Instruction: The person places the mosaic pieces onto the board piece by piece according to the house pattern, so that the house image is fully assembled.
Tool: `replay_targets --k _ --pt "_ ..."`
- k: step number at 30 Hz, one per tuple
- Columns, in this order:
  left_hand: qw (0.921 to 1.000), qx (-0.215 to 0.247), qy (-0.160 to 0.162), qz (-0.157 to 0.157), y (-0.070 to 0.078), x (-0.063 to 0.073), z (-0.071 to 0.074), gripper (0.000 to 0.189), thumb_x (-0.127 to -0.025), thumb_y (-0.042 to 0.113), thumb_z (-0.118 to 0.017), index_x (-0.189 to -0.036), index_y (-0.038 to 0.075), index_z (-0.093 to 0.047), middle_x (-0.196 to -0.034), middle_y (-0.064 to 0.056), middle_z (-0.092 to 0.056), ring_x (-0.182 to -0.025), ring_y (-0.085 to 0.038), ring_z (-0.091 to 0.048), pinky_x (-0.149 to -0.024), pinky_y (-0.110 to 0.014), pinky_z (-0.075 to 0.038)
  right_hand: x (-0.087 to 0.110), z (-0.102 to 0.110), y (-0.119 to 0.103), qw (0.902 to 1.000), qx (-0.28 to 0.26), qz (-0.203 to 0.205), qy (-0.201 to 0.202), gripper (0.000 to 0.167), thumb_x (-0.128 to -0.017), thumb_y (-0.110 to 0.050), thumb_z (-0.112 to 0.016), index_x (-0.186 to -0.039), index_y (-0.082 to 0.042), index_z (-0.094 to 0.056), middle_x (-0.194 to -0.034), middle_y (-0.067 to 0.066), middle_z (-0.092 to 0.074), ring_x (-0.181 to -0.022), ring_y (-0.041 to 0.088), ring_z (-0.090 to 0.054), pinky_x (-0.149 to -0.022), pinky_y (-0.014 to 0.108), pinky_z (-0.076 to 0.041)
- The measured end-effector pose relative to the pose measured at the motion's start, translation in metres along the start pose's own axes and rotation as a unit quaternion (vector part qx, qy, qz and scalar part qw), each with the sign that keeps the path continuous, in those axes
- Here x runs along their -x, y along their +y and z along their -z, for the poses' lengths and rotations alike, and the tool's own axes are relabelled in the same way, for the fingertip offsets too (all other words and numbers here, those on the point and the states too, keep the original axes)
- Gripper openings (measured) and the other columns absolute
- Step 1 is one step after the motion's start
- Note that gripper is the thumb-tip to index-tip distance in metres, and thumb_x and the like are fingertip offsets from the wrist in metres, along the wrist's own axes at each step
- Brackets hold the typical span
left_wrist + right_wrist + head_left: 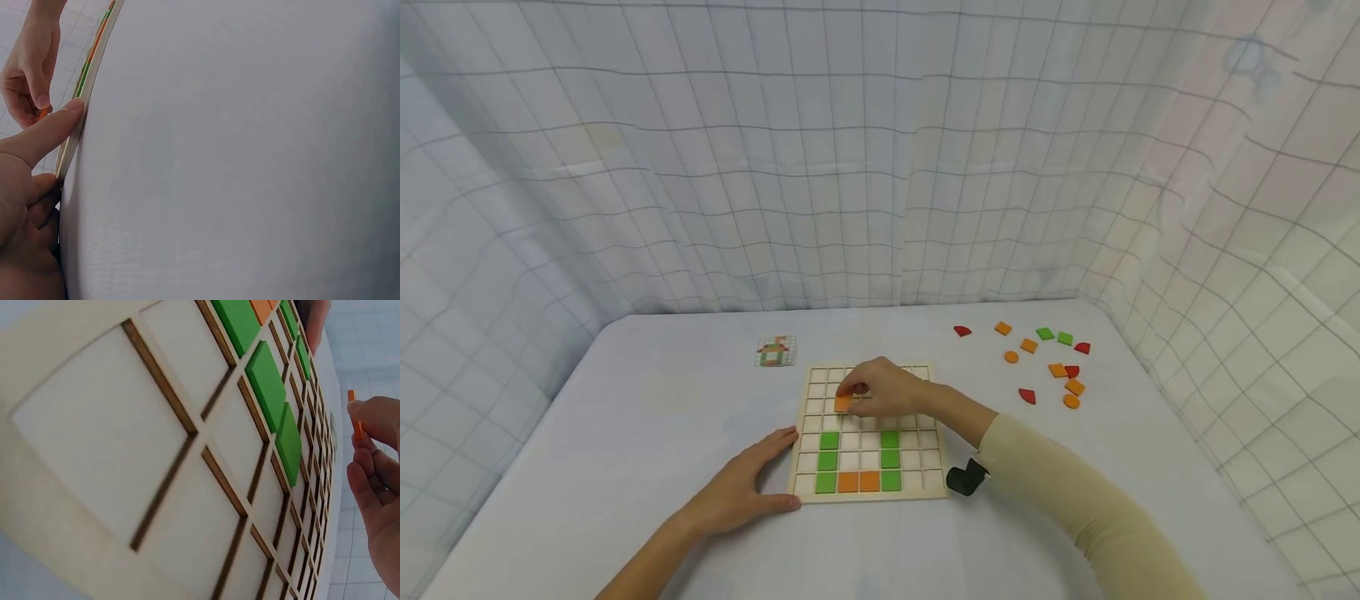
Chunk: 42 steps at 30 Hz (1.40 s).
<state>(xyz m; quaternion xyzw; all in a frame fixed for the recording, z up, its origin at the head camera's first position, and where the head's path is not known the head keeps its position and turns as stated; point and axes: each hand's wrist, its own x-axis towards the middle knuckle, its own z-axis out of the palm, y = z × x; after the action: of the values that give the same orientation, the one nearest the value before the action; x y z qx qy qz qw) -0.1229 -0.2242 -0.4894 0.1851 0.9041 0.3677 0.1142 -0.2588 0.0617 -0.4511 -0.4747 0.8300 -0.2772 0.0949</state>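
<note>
My right hand (886, 388) pinches an orange square tile (843, 404) between thumb and fingers, over the upper left part of a pale wooden grid board (912, 495). In the right wrist view the tile (355, 414) is seen edge-on, raised from the board's surface. My left hand (733, 496) rests at the board's left edge, its fingers spread and thumb touching the lower left corner. Three green tiles (827, 461) stand in a column on the board's left, three more green tiles (890, 459) on its right. Two orange tiles (858, 482) lie between the columns in the bottom row.
A small picture card (776, 351) with a coloured grid pattern lies behind the board's left corner. Loose orange, green and red pieces (1029, 345) are scattered at the back right. A black object (966, 478) is by the board's lower right corner, near the right sleeve.
</note>
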Motion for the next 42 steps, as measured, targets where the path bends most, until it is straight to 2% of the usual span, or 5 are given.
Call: replay_targets --k 8,23,34,42 --pt "1.0000 0.005 -0.003 0.001 0.001 0.001 0.000 0.099 -0.082 0.053 -0.084 -0.160 0.011 -0.040 -0.165 -0.012 -0.033 -0.151 -0.044 -0.025 -0.116 -0.068 -0.022 -0.008 -0.021 0.001 0.9995 0.013 0.001 -0.028 0.027 -0.096 -0.015 -0.075 -0.121 -0.006 -0.076 -0.108 -0.003 -0.071 -0.091 0.005 -0.057 -0.086 0.019 -0.047" --pt "1.0000 0.004 -0.003 0.008 0.002 0.000 0.001 0.098 -0.082 0.052 -0.084 -0.160 0.012 -0.040 -0.166 -0.012 -0.033 -0.151 -0.044 -0.025 -0.116 -0.068 -0.022 -0.012 -0.025 0.001 0.9985 0.019 0.022 -0.047 0.027 -0.098 -0.017 -0.073 -0.123 -0.006 -0.076 -0.105 -0.003 -0.068 -0.091 0.004 -0.058 -0.082 0.017 -0.048" --pt "1.0000 0.002 0.000 0.001 0.003 0.000 0.001 0.097 -0.083 0.053 -0.084 -0.159 0.011 -0.041 -0.165 -0.013 -0.034 -0.151 -0.044 -0.026 -0.116 -0.069 -0.023 -0.010 -0.023 -0.001 0.9988 0.018 0.015 -0.042 0.031 -0.098 -0.019 -0.073 -0.127 -0.007 -0.074 -0.108 -0.003 -0.068 -0.096 0.005 -0.059 -0.086 0.018 -0.048" --pt "1.0000 -0.001 -0.001 0.005 0.001 -0.001 0.000 0.098 -0.082 0.054 -0.084 -0.159 0.011 -0.041 -0.165 -0.013 -0.034 -0.151 -0.044 -0.026 -0.116 -0.068 -0.023 0.004 -0.006 0.000 0.9996 0.002 -0.010 -0.027 0.031 -0.097 -0.016 -0.073 -0.127 -0.007 -0.073 -0.113 0.001 -0.070 -0.100 0.011 -0.061 -0.089 0.022 -0.049"
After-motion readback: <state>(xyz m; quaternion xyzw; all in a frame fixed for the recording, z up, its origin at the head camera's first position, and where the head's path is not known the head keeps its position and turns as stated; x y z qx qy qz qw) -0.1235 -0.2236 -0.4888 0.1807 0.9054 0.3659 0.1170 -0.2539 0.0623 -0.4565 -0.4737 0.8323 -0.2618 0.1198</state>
